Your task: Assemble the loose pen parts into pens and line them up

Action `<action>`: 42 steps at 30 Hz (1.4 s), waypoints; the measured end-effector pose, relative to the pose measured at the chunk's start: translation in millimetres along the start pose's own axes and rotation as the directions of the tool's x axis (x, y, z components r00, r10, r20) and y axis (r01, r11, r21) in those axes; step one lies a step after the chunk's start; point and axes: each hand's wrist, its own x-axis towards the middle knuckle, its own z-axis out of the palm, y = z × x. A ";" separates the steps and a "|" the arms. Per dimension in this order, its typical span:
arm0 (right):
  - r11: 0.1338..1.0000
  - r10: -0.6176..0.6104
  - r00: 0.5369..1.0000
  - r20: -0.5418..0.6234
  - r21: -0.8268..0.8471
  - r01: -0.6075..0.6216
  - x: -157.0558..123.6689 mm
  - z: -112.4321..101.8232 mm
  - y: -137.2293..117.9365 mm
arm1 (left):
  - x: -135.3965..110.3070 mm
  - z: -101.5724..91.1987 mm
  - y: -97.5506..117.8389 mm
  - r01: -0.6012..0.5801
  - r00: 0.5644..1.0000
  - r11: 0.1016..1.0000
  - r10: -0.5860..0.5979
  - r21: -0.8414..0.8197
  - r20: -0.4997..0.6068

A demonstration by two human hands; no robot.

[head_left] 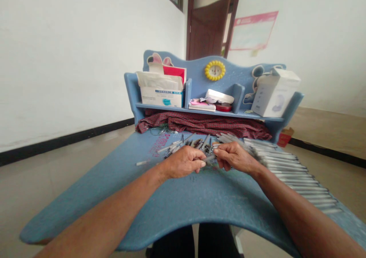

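My left hand [184, 162] and my right hand [236, 157] meet over the middle of a blue desk [183, 200]. Both are closed in a pinch on the two ends of one thin grey pen part [209, 157] held between them. Just behind my hands lies a loose heap of pen parts [188, 143]. To the right, several finished grey pens [288, 166] lie side by side in a long row running toward the near right edge.
A red checked cloth [200, 122] lies at the back of the desk under a blue shelf [208, 111] with a tissue box [161, 88], papers, a red tin, a white box [274, 92] and a yellow clock [215, 70]. A brown door [207, 27] stands behind.
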 end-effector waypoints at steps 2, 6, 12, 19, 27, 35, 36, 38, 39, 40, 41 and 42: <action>1.000 0.014 1.000 -0.012 -0.017 -0.014 1.0 -0.6 2.2 | 0.1 -0.1 0.8 0.002 1.000 0.999 -0.001 0.033 -0.010; 0.998 -0.016 0.999 -0.030 0.065 0.018 1.4 -4.7 1.8 | 0.5 -0.4 0.0 0.007 1.000 0.999 -0.006 0.054 -0.025; 0.999 -0.010 0.998 -0.062 0.047 0.013 1.2 0.0 -0.4 | 0.7 -0.4 1.1 -0.006 1.000 0.996 0.007 0.087 -0.012; 0.992 0.007 0.999 -0.037 0.128 -0.003 0.5 -1.9 -1.2 | -0.1 0.5 1.9 -0.001 0.999 0.995 0.005 0.104 -0.041; 0.995 0.039 0.998 -0.056 0.091 -0.033 0.7 0.9 -2.4 | -0.1 0.3 1.5 0.005 0.999 0.995 -0.001 0.102 -0.047; 0.998 0.051 0.997 -0.066 0.028 -0.049 0.5 0.9 -6.4 | 0.3 2.0 2.0 0.012 0.999 0.996 -0.007 0.093 -0.048; 0.999 0.042 0.997 -0.063 0.028 -0.041 0.5 0.6 -6.4 | 0.4 2.1 1.8 0.013 0.999 0.996 -0.008 0.092 -0.049; 0.999 0.052 0.996 -0.069 0.014 -0.051 0.4 -0.2 -5.7 | 0.5 2.2 1.9 0.016 0.999 0.996 -0.011 0.093 -0.053; 0.998 0.063 0.995 -0.076 0.004 -0.062 0.4 -0.6 -5.3 | 0.5 2.2 2.2 0.020 0.998 0.995 -0.014 0.095 -0.058; 0.998 0.066 0.994 -0.084 -0.002 -0.067 0.5 -0.8 -4.8 | 0.5 2.1 2.5 0.024 0.998 0.995 -0.017 0.097 -0.063; 0.998 0.062 0.994 -0.088 0.001 -0.062 0.6 -0.9 -4.3 | 0.5 2.1 2.8 0.027 0.997 0.995 -0.020 0.100 -0.069; 0.999 0.054 0.995 -0.084 0.008 -0.053 0.7 -0.7 -4.0 | 0.5 2.1 3.0 0.028 0.997 0.994 -0.021 0.104 -0.073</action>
